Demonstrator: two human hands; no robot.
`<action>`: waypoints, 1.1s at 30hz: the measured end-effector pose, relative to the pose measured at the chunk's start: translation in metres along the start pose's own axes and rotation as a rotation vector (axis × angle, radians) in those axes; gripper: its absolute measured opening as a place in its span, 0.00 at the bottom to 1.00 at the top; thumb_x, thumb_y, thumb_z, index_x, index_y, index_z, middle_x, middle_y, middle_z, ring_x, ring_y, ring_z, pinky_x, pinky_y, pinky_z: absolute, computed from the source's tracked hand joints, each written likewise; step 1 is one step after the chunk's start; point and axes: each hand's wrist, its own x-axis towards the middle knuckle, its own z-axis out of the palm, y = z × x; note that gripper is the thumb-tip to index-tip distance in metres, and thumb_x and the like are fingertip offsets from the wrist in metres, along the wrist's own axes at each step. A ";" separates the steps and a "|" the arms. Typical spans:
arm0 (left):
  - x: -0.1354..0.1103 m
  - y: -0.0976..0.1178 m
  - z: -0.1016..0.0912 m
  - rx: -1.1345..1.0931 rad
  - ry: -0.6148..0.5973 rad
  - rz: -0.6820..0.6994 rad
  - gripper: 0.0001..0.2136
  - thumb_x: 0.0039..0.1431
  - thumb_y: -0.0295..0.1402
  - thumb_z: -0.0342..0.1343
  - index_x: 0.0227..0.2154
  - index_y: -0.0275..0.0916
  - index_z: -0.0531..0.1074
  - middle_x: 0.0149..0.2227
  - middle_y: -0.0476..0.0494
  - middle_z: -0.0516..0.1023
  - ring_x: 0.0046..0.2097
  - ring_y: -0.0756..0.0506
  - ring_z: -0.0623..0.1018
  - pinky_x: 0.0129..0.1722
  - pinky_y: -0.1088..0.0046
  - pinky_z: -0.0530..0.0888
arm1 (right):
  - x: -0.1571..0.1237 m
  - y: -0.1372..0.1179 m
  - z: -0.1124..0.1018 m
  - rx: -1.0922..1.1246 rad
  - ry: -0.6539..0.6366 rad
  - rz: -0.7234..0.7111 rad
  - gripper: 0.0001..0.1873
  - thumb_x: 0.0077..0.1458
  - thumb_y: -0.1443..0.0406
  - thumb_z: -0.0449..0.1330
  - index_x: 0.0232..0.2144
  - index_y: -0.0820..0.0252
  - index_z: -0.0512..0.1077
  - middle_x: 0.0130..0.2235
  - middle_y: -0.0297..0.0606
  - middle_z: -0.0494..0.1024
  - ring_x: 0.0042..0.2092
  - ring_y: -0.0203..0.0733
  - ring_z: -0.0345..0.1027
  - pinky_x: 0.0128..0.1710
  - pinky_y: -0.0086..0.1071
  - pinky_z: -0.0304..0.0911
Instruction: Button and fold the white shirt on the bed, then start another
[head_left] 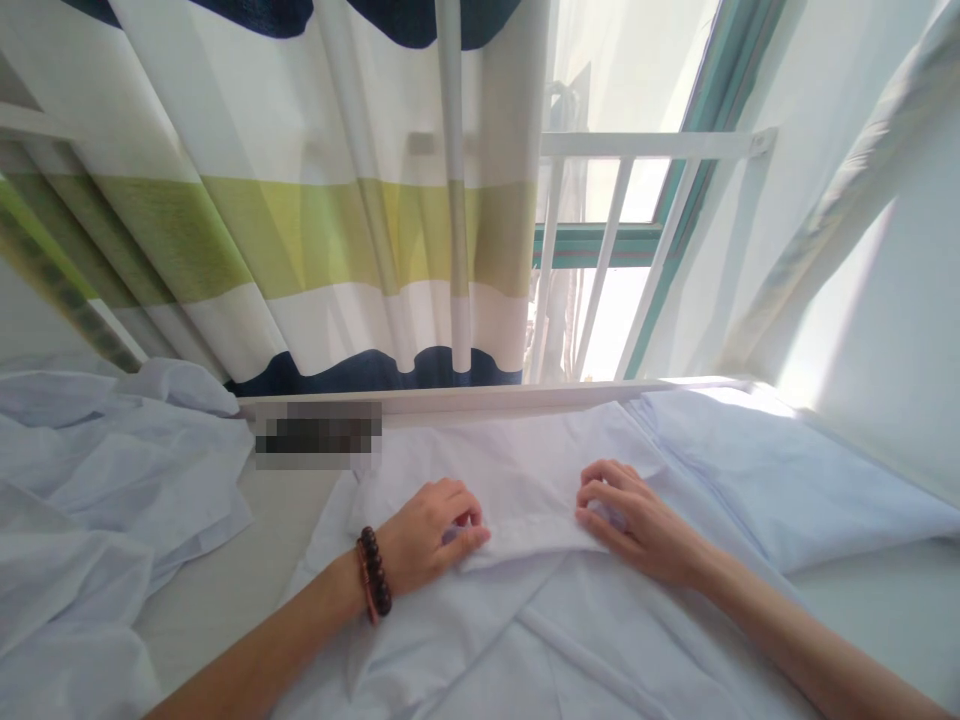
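Clearly, the far left of the frame belongs to a crumpled white cloth (105, 490), heaped on the pale bed surface (210, 560). Above it, a curtain (300, 240) with white, olive-green and navy bands fills the upper left and runs to the upper middle. Just beside the heap, against the low bed edge (450, 400), sits a dark object (319, 435) blurred into blocks, too coarse to identify.

Left of centre, the left hand (435, 530), with a dark beaded bracelet (373, 575) at its wrist, rests on the white fabric (517, 480) spread across the middle and lower middle of the frame. Its fingers are curled, the thumb reaching forward with a small gap under the fingers; whether a fold is pinched there I cannot tell. The fabric lies beneath both hands, its folded-over section stretching between them, with a hem running near the left thumb.

Right of centre, the right hand (619, 510) touches that same section, fingers bent and thumb near them; a firm hold cannot be made out. Above stand a white railing (652, 146) and a teal-framed window (600, 245). Farther right, a flat, folded white cloth (787, 480) lies beside the pale wall (892, 330).
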 end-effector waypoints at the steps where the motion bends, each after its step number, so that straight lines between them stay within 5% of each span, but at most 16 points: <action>1: -0.001 -0.001 0.001 -0.064 -0.023 -0.006 0.12 0.62 0.41 0.50 0.31 0.38 0.71 0.31 0.46 0.72 0.36 0.46 0.70 0.40 0.68 0.68 | -0.002 0.002 -0.002 0.080 -0.031 0.010 0.10 0.62 0.59 0.52 0.34 0.56 0.69 0.39 0.42 0.72 0.41 0.43 0.67 0.44 0.40 0.65; 9: 0.003 -0.004 0.002 -0.222 -0.058 -0.108 0.11 0.53 0.41 0.58 0.28 0.38 0.71 0.30 0.48 0.72 0.36 0.47 0.70 0.40 0.70 0.67 | 0.001 0.019 -0.022 0.465 -0.270 0.088 0.14 0.58 0.54 0.58 0.31 0.59 0.68 0.42 0.41 0.73 0.44 0.42 0.67 0.47 0.36 0.63; 16: 0.004 -0.006 -0.002 -0.167 -0.105 -0.102 0.13 0.58 0.40 0.53 0.24 0.38 0.65 0.30 0.49 0.70 0.35 0.48 0.69 0.38 0.73 0.67 | -0.003 0.019 -0.005 0.424 -0.081 0.250 0.13 0.58 0.54 0.56 0.32 0.58 0.69 0.34 0.35 0.71 0.36 0.39 0.66 0.37 0.32 0.63; 24: 0.000 -0.017 0.002 0.096 -0.052 -0.030 0.13 0.61 0.42 0.53 0.27 0.38 0.66 0.31 0.47 0.70 0.35 0.46 0.70 0.36 0.71 0.67 | -0.003 0.019 -0.001 0.340 -0.054 0.162 0.10 0.61 0.58 0.54 0.32 0.56 0.68 0.34 0.36 0.70 0.36 0.38 0.65 0.36 0.29 0.63; 29: -0.002 -0.015 0.003 0.194 0.071 0.289 0.09 0.65 0.33 0.49 0.47 0.44 0.69 0.46 0.43 0.69 0.43 0.46 0.70 0.45 0.70 0.68 | -0.002 0.019 -0.002 0.342 -0.094 0.077 0.15 0.63 0.60 0.50 0.28 0.57 0.71 0.38 0.38 0.66 0.38 0.37 0.66 0.41 0.30 0.63; 33: -0.003 -0.008 0.000 0.200 -0.008 0.457 0.19 0.61 0.19 0.43 0.46 0.47 0.71 0.46 0.46 0.72 0.48 0.45 0.69 0.48 0.69 0.67 | -0.003 0.016 -0.008 0.339 -0.166 0.047 0.13 0.63 0.63 0.49 0.34 0.57 0.73 0.40 0.40 0.67 0.40 0.39 0.66 0.43 0.33 0.63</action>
